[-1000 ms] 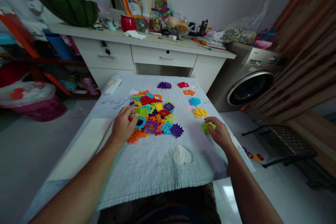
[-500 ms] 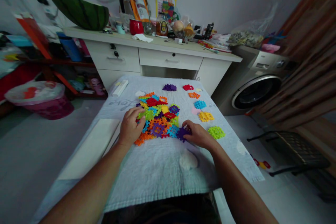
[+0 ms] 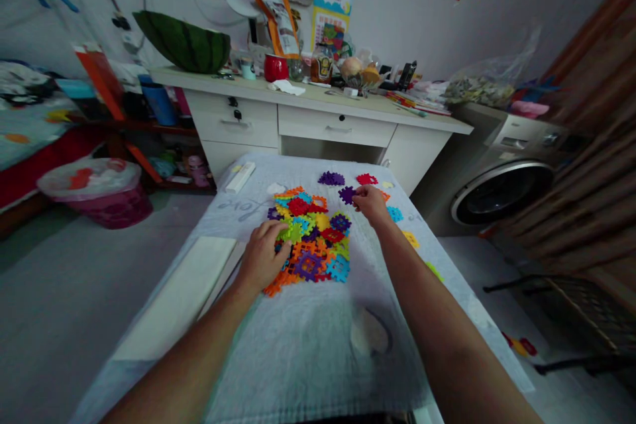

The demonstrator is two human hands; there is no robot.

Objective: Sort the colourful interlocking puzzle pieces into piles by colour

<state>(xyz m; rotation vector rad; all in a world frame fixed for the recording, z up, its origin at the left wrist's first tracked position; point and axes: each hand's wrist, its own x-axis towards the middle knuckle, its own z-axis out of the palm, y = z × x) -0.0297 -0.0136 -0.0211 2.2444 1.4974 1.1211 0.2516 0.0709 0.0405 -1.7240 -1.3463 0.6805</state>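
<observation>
A heap of plastic notched interlocking pieces (image 3: 309, 266) in many colours lies on the cloth-covered table. At its left edge rests my left hand (image 3: 265, 257), thumb and fingers apart, touching the heap beside a light green piece (image 3: 294, 232). My right hand (image 3: 371, 204) is closed on a purple interlocking piece (image 3: 346, 195), pinched between thumb and fingertips. That piece is just in front of a small purple pile (image 3: 331, 178). Red pieces (image 3: 367, 179) lie behind my right hand. Blue (image 3: 395, 213), yellow (image 3: 411, 238) and green pieces (image 3: 433, 270) are partly covered by my right arm.
A long white box (image 3: 241, 177) lies at the table's far left, and a flat white panel (image 3: 181, 295) runs along the left side. Behind stands a white desk (image 3: 338, 127) with a cut watermelon (image 3: 183, 43) and jars. A washing machine (image 3: 501, 175) is at the right.
My right hand has carried the purple piece from the heap's near right edge away from me, towards the purple pile. My left hand stays at the heap. The camera view has tilted slightly.
</observation>
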